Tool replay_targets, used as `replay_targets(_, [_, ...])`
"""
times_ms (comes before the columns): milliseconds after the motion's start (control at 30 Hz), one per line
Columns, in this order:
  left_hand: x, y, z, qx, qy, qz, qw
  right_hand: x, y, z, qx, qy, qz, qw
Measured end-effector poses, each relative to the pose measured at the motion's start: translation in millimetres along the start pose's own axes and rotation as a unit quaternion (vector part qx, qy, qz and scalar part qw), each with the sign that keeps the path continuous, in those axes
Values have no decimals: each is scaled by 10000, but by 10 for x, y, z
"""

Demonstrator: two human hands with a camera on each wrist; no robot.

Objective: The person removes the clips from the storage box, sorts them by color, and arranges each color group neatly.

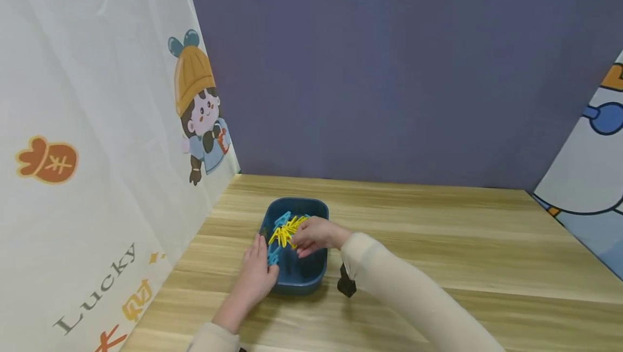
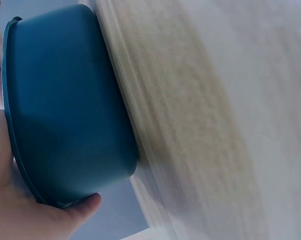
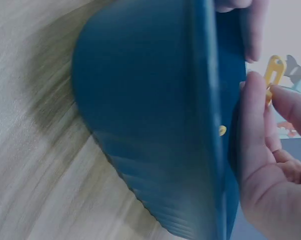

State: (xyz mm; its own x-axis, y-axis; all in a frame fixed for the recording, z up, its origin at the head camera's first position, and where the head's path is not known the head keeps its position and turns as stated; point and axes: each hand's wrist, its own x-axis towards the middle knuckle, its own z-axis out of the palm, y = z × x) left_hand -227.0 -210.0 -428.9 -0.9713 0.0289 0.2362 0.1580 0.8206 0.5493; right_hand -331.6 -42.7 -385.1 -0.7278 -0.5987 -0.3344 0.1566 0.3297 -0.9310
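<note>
One wood-grain surface (image 1: 462, 254) carries a dark-blue bin (image 1: 298, 288); left hand (image 1: 256, 273) holds its near-left rim. Right hand (image 1: 317, 234) is nearer the yellow clothespin pile (image 1: 282, 233), lying leftward inside; its grip pinches one single clothespin (image 3: 280, 73) over the bin, long axis projecting past the fingertips.

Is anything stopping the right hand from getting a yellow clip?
Nothing visible: the right wrist view shows the right hand pinching a yellow clip, and the blue tub is open on top.
</note>
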Motion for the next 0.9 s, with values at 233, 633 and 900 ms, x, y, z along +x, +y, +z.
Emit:
replay_targets(233, [5,2,1,65,-3,-36,10000,-72,-31,-119,391,169,-20,9991])
replay_targets(633, [11,-11,0,13,-14,-41,10000,-284,-27,-431,515,409,-85,9978])
replay_targets(900, [5,-3,-9,44,-13,31,10000,-401,80,-676,707,643,-159,9953])
